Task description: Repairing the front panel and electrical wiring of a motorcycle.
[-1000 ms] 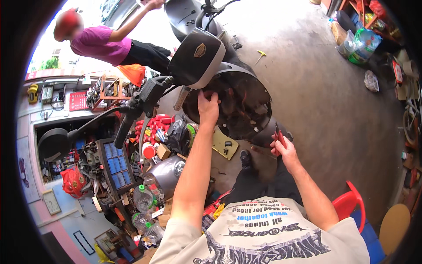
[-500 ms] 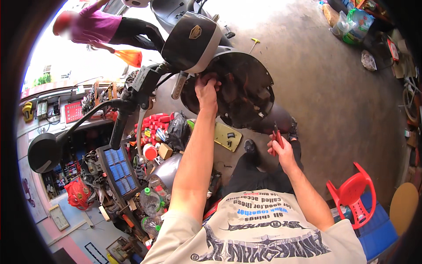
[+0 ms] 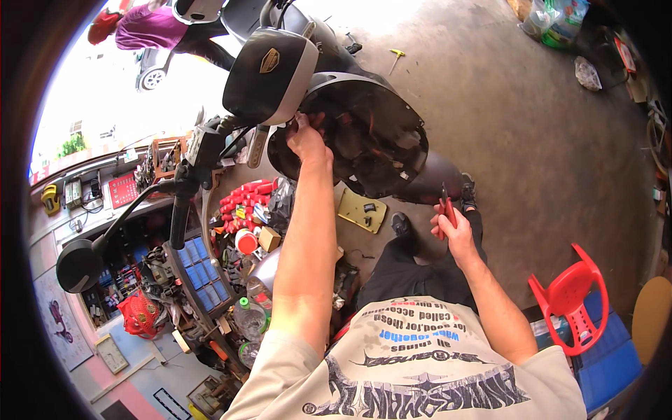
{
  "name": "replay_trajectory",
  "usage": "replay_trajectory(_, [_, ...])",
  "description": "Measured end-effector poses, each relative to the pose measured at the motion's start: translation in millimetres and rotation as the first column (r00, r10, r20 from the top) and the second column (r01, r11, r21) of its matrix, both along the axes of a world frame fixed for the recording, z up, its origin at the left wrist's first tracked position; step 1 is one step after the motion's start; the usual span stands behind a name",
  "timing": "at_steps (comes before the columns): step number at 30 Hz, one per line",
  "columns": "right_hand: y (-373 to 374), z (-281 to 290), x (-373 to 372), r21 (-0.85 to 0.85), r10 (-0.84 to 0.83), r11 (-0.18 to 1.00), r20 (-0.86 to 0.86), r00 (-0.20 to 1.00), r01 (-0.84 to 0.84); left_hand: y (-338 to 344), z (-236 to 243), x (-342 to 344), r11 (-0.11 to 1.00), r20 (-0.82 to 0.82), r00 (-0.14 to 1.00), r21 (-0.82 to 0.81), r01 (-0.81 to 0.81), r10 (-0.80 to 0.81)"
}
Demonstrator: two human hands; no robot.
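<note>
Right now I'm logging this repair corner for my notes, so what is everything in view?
Scooter front panel: one, black, centre top, opened up.
Headlight cover: one, black, above the panel.
Mirror: one, black, far left.
Pliers: one, red-handled, in the right hand.
Plastic chair: one, red, lower right.
Yellow plate: one, on the floor under the panel.
Parts pile: many, mostly red, left of centre.
Bottles: at least two, clear, lower left.
Other person: one, purple top, top left.
Left hand: reaching inside the panel.
Right hand: gripping the pliers.
</note>
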State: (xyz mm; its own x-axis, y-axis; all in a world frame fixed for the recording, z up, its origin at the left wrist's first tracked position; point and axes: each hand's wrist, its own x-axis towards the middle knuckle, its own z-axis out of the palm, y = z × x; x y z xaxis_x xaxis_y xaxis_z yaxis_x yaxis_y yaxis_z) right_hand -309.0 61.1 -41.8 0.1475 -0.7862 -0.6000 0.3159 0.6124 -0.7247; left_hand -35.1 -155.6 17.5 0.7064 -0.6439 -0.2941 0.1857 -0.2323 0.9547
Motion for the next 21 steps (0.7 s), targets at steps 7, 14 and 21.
replay_trajectory(7, [0.6,-3.2,-10.0,0.022,0.020,1.000,0.042,0.999,-0.021,-6.7,-0.6,-23.1,0.999,0.014,0.999,-0.004,-0.051,0.051])
replay_trajectory(14, [-5.9,-4.3,-13.5,0.009,0.027,1.000,0.036,0.999,-0.028,-12.2,4.7,-37.7,0.988,-0.030,0.988,-0.028,-0.150,0.149])
replay_trajectory(21, [-18.6,-0.6,-6.0,-0.003,0.022,1.000,0.013,1.000,-0.022,-6.7,9.3,-35.7,0.993,0.013,0.993,-0.006,-0.115,0.115])
